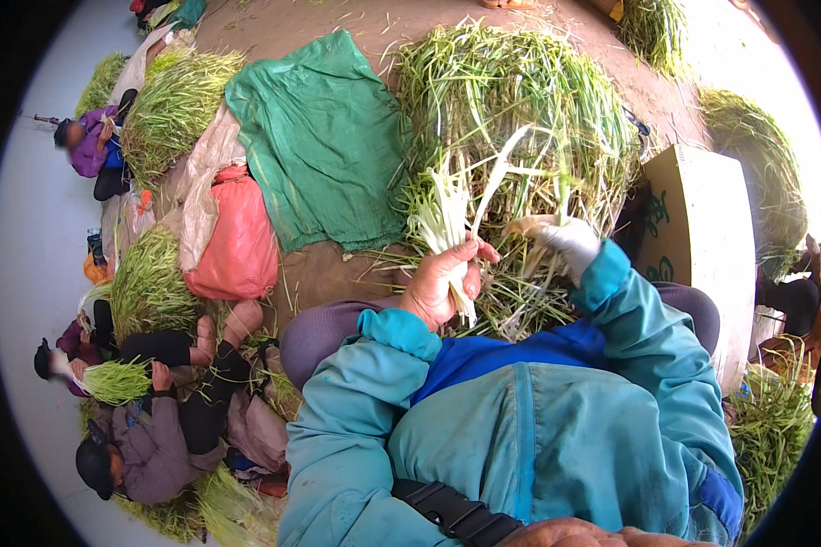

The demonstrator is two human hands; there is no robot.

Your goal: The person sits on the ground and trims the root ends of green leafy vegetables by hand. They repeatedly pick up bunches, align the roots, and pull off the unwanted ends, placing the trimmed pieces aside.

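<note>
My left hand is closed round a bundle of pale stalks, leafy plants whose kind I cannot tell for certain. One long whitish leaf sticks up from beside its thumb. To the right, my right hand is blurred and seems to wear a whitish glove; a green stalk stands up at its fingers, and whether they grip it is unclear. Beyond both hands lies a large heap of long green leafy stalks. Loose stalks and trimmings lie between my knees, just below the hands.
A green woven sheet and a full red sack lie to the left. A cardboard box stands close by my right knee. Several people sit along the left among more heaps; another heap lies far right.
</note>
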